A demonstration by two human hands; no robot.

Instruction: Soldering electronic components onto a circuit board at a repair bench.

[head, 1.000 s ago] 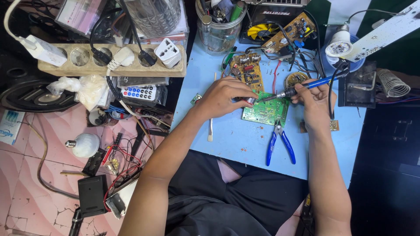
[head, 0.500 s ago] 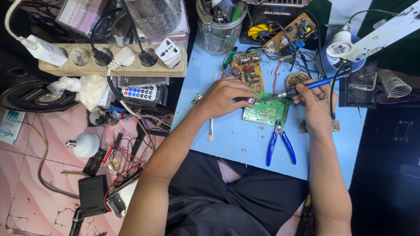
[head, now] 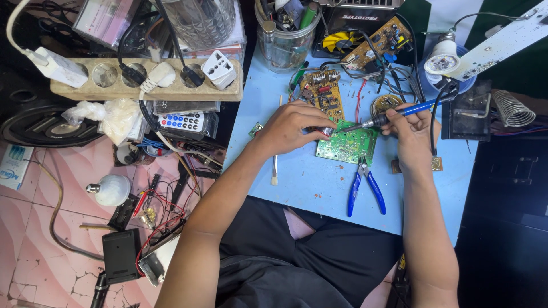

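Note:
A green circuit board (head: 348,148) lies on the light blue table (head: 308,182). My left hand (head: 294,126) rests at the board's left edge, fingers pinched on a small part or wire at the board; what it pinches is too small to tell. My right hand (head: 408,128) grips a blue-handled soldering iron (head: 399,113), its tip pointing left and touching the board near my left fingertips. Blue-handled pliers (head: 365,188) lie just below the board.
A brown circuit board (head: 325,94), another board (head: 382,40), a jar of tools (head: 285,34), a bulb (head: 442,60) and a coil stand (head: 511,108) crowd the table's far side. A power strip (head: 142,80), remote (head: 182,121) and loose parts lie left on the pink floor.

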